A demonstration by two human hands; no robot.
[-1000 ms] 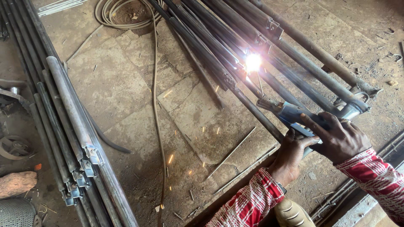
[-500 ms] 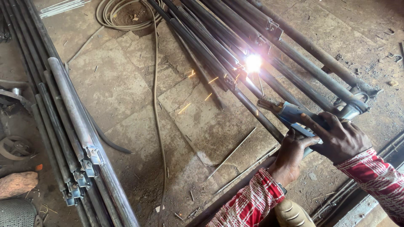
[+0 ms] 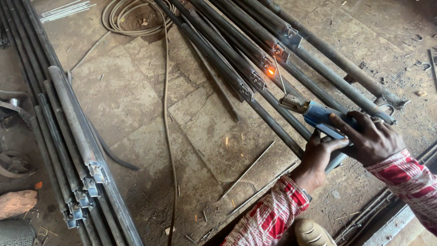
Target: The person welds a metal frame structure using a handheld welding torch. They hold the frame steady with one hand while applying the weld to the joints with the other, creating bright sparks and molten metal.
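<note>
Both hands wrapped around a blue-handled electrode holder (image 3: 321, 117), low right of the view. Right hand (image 3: 373, 139) clenched over the top of the handle, fingers spread along the blue grip. Left hand (image 3: 318, 157) clasped from below and behind, thumb against the underside. Red-and-white patterned sleeves on both forearms.

Thin welding rod (image 3: 281, 81) clamped in the holder's brass jaw, slanting up and left to a glowing orange spot (image 3: 271, 71). Glow sitting on a small metal bracket (image 3: 268, 61) fixed to one of the long steel pipes (image 3: 236, 50). Rod tip just beside the glow; touching or barely apart, cannot tell. A few sparks scattered over the flat metal sheet (image 3: 227, 136) below.

Those pipes lying side by side, running diagonally from top centre down to the right, several carrying the same kind of bracket, e.g. (image 3: 291, 34) and (image 3: 248, 89). Second bundle of pipes (image 3: 68, 136) well apart at the left edge, also parallel, bracket ends (image 3: 88, 182) toward the bottom.

Cable (image 3: 166, 118) trailing down the middle of the floor from a coil (image 3: 132, 16) at the top. Bunch of unused pale rods (image 3: 63, 10) at top left. Loose thin rods (image 3: 248, 171) lying on the sheet near the left forearm. No containers in sight; everything resting straight on the dusty stone floor (image 3: 114, 86). Tip of a shoe (image 3: 312, 233) at the bottom edge.
</note>
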